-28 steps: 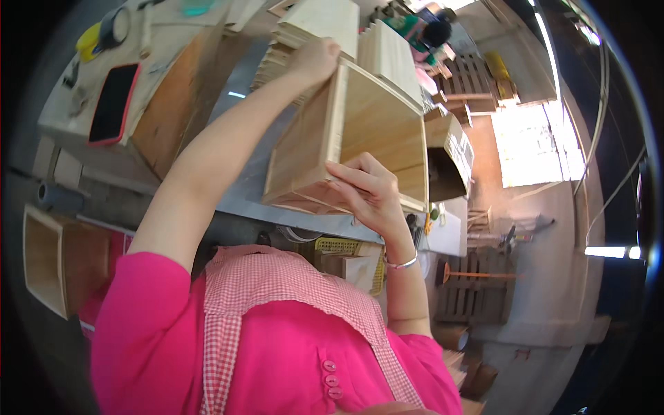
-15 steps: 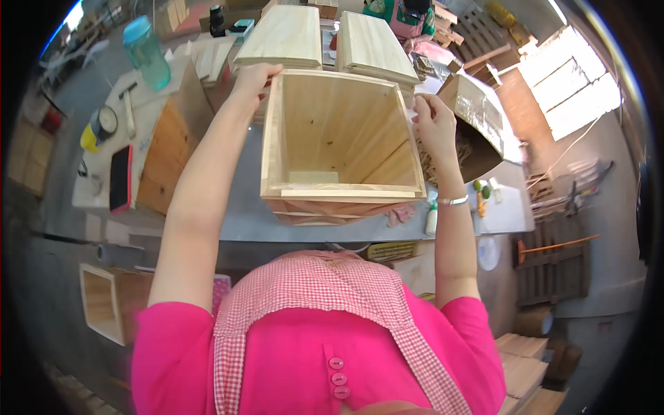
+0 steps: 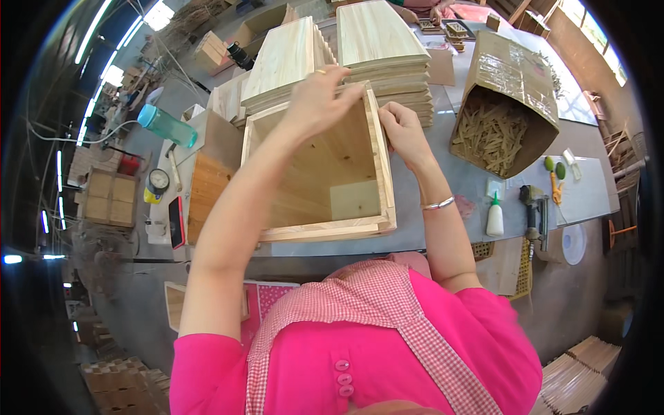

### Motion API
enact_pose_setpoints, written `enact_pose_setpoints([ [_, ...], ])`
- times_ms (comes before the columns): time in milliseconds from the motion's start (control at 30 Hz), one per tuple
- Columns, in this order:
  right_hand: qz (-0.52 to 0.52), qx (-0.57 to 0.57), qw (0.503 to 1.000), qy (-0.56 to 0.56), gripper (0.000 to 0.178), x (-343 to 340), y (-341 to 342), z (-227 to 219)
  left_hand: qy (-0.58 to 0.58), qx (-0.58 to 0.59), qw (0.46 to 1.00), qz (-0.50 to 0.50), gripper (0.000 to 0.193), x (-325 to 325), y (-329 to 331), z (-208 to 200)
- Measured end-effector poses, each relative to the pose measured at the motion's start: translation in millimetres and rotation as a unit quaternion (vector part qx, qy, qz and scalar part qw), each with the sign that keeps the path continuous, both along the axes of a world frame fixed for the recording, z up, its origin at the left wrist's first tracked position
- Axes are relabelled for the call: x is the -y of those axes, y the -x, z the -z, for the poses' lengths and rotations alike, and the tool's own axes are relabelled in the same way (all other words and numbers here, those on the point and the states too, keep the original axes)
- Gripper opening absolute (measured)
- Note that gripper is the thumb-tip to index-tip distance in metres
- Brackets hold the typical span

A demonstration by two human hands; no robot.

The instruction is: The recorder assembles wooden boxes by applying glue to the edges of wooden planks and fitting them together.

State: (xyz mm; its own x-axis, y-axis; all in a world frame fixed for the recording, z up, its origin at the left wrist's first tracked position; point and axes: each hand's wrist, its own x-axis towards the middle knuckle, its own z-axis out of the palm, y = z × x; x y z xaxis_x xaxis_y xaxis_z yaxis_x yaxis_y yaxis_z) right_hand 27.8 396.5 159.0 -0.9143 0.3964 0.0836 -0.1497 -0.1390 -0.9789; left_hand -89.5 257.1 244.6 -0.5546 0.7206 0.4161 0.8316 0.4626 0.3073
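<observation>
A wooden box (image 3: 335, 162) sits at the near side of the grey surface (image 3: 409, 211), in front of the person, its open side turned up toward them. The left hand (image 3: 318, 100) reaches across the opening to the far rim, close to the right corner; its thumb and fingers are partly spread, and I cannot tell whether its grip clasps the edge. The right hand (image 3: 408, 137) is curled at the outside of the right wall, near that same corner; how firm its grip is cannot be told. A bracelet (image 3: 439, 204) circles the right wrist.

Just beyond the box stand a left stack of boards (image 3: 282, 61) and a right stack of boards (image 3: 380, 34). To the right, a cardboard carton (image 3: 513, 77) lies with its mouth toward the person, holding thin wood strips (image 3: 492, 138). Nearer are a white squeeze bottle (image 3: 495, 220) and a dark nail gun (image 3: 534, 200).
</observation>
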Motion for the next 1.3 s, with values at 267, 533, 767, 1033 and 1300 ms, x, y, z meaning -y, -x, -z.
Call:
enact_pose_setpoints([
  [267,0.162,-0.025,0.982,-0.091,0.020,-20,54,17,0.086,0.013,0.995,-0.041,0.064,-24,-24,7],
  [533,0.123,-0.083,0.989,-0.005,0.024,-8,45,16,0.054,-0.036,0.997,-0.029,0.061,-20,-7,24],
  [767,0.013,-0.054,0.998,0.022,0.038,27,-66,-21,0.055,-0.052,0.997,-0.013,0.050,-23,-19,14],
  [1033,0.024,-0.030,0.998,-0.057,0.032,46,-133,-25,0.038,-0.070,0.997,0.003,0.051,-21,-15,22],
  [1300,0.021,-0.052,0.998,-0.019,0.035,49,-130,-15,0.053,-0.050,0.997,-0.012,0.055,-20,-14,26],
])
